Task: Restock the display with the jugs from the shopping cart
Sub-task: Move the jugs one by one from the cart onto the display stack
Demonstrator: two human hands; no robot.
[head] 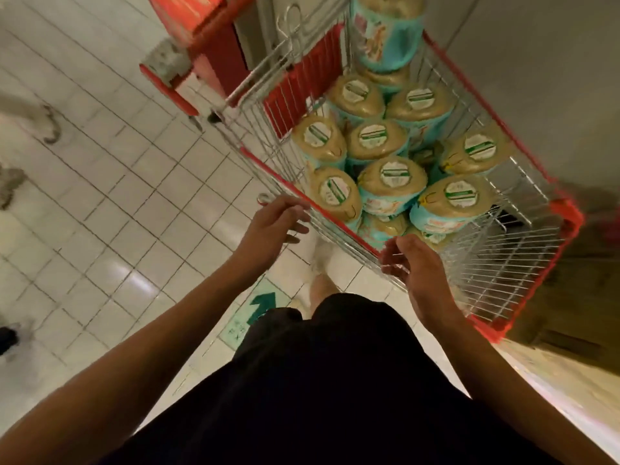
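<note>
A wire shopping cart (523, 263) with red trim stands in front of me, tilted in the view. Several jugs (392, 182) with tan lids and turquoise labels fill its far half, stacked in layers; one jug (385, 31) sits higher at the cart's far end. My left hand (271, 229) hovers beside the cart's left red rail, fingers loosely spread, holding nothing. My right hand (416, 266) hangs over the cart's near corner, its fingers loosely curled and empty. Neither hand touches a jug.
White tiled floor (110, 203) lies to the left, with a green arrow sticker (261, 307) near my feet. A red fixture (208, 45) stands beyond the cart's handle. Other people's shoes (50, 125) show at the left edge. A brown surface (577, 297) borders the cart's right.
</note>
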